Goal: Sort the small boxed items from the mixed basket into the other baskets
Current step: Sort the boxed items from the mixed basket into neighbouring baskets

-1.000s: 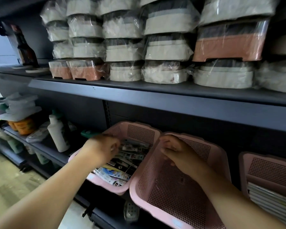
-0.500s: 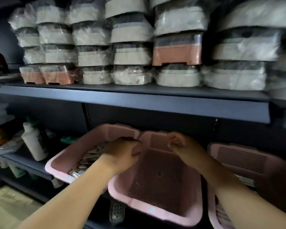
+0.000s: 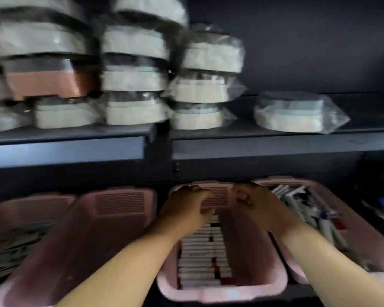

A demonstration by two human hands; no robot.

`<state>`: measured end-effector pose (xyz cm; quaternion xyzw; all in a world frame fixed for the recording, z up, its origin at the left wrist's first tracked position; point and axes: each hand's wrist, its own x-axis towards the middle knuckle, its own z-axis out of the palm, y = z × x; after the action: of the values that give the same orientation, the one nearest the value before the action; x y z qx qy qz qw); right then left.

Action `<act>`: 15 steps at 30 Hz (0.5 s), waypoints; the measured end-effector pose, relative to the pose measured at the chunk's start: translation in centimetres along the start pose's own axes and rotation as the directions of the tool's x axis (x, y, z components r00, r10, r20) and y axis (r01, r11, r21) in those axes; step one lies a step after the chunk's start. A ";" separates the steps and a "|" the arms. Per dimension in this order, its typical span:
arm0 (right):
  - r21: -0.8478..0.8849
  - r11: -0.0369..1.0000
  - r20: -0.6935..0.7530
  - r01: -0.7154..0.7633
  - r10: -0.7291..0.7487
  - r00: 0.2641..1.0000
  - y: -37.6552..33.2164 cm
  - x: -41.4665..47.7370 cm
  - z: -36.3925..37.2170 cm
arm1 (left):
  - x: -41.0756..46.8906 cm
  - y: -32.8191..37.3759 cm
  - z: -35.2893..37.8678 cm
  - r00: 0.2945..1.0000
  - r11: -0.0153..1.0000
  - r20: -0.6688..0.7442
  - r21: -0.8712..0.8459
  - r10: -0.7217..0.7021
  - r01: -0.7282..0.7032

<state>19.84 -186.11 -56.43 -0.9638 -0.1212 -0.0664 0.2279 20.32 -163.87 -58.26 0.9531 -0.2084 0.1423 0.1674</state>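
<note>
Left hand (image 3: 186, 210): curled at the far end of the basket under the hands (image 3: 222, 293), knuckles up and fingertips close to its back wall. Blur hid whether it held a box.
Right hand (image 3: 259, 203): just beside the left with a narrow gap between them, fingers folded inward. Whether it pinched anything could not be told.
Small boxes (image 3: 200, 258): a tidy white row packed on edge, running from beneath the left hand's fingers back toward the person, between the two forearms.
Right-side basket (image 3: 368, 242): close against the one under the hands, outboard of the right forearm. It held loose items (image 3: 306, 209) in a jumble, so it was probably the mixed basket.
Left of the left forearm: a third basket (image 3: 93, 235) with its floor showing, and beyond it a far-left basket (image 3: 31, 207) with flat contents too blurred to name.
Above the hands: an upper shelf (image 3: 275, 147) stacked with wrapped goods (image 3: 133, 78).
Step in hand: apparently seating or squaring a box at the far end of the sorted row.
Next move: one hand would need to reach sideways into the jumble and single out one box matching the row. It would then turn the box on edge and slip it in at the far end without tipping its neighbours.
</note>
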 end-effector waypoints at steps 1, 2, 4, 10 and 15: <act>-0.011 0.999 -0.006 -0.039 0.039 0.999 1.7 -0.8 -0.9 | 1.1 1.6 0.9 0.999 1.000 0.007 -0.003 0.031 -0.031; -0.015 0.996 -0.026 -0.083 0.082 0.996 3.4 -1.6 -1.7 | 2.0 3.3 1.8 0.998 0.998 0.032 -0.020 0.052 -0.052; 0.003 0.989 -0.052 -0.148 0.148 0.988 6.8 -3.0 -2.9 | 3.4 6.5 3.6 0.992 0.994 0.079 -0.041 0.102 -0.099; 0.124 0.937 -0.117 -0.327 0.341 0.933 14.8 -7.2 -5.6 | 5.7 14.2 8.8 0.961 0.971 0.153 -0.101 0.231 -0.217; 0.146 0.867 -0.050 -0.476 0.487 0.872 18.1 -8.4 -6.2 | 6.7 16.9 12.0 0.943 0.974 0.259 -0.137 0.211 -0.180</act>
<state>16.03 -206.31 -60.12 -0.9431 0.1286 -0.0404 0.3039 21.03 -185.21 -62.41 0.9273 -0.3305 0.0144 0.1751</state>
